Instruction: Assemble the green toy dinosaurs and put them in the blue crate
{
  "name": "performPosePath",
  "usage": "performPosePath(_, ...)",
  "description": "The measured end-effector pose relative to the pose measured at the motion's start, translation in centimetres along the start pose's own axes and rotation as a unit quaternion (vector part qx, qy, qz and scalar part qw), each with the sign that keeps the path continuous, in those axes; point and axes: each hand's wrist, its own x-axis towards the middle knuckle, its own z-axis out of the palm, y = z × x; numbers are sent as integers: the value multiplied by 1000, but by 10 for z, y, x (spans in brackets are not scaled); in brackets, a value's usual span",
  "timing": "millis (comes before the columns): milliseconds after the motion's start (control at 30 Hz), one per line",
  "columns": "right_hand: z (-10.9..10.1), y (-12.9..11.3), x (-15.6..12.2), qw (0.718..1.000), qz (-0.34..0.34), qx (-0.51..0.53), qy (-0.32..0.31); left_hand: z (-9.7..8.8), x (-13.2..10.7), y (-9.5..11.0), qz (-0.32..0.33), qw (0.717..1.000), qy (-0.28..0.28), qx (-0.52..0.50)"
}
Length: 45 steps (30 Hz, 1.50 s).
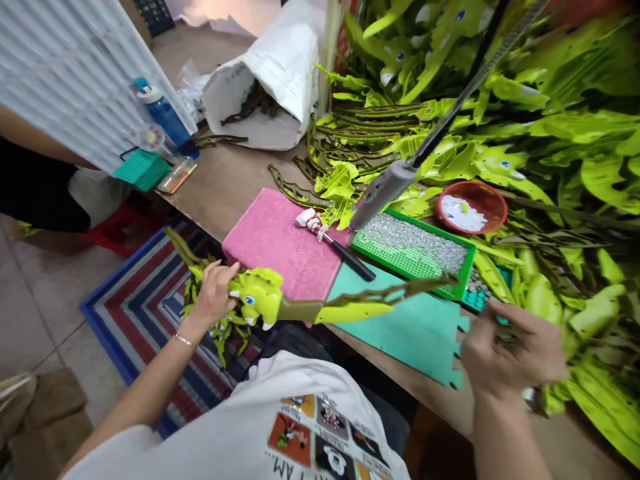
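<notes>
My left hand (215, 293) is closed on the head end of a lime-green plastic dragon toy (280, 303) with a brown spine, held level over the table's front edge. My right hand (510, 350), blurred by motion, is at the right near the green foam mat (405, 330) and a heap of green toy parts (575, 293); its fingers are curled, and something dark seems to be in them. A hanging grey electric screwdriver (385, 190) points down at a green tray of screws (415, 247).
A pink pad (280, 243) carries a small black-handled tool (335, 243). A red bowl (473, 203), a white sack (270, 73), a blue bottle (165, 113) and a big pile of green parts (500, 87) fill the table. Another person's arm (35, 143) is at the left; a striped rug (145, 307) lies below.
</notes>
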Motion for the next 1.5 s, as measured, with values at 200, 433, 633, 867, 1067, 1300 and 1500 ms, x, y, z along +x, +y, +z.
performPosePath(200,73,-98,6,939,-158,145,-270,5,-82,40,-285,955,-79,-8)
performPosePath(433,136,-137,5,891,-138,-52,-430,30,-73,82,-364,920,-127,-78)
performPosePath(633,134,-143,30,894,-67,-16,-442,28,-56,90,-362,914,-170,-73)
performPosePath(867,78,-168,46,876,-158,223,-398,15,-51,88,-346,918,-191,-39)
performPosePath(1067,52,-189,20,805,-287,102,-508,6,-43,84,-350,904,-244,-34)
performPosePath(1300,43,-199,38,844,-278,184,-419,9,-46,78,-356,897,-236,-111)
performPosePath(1500,53,-197,21,777,-299,26,-554,10,-41,85,-390,877,-251,-127)
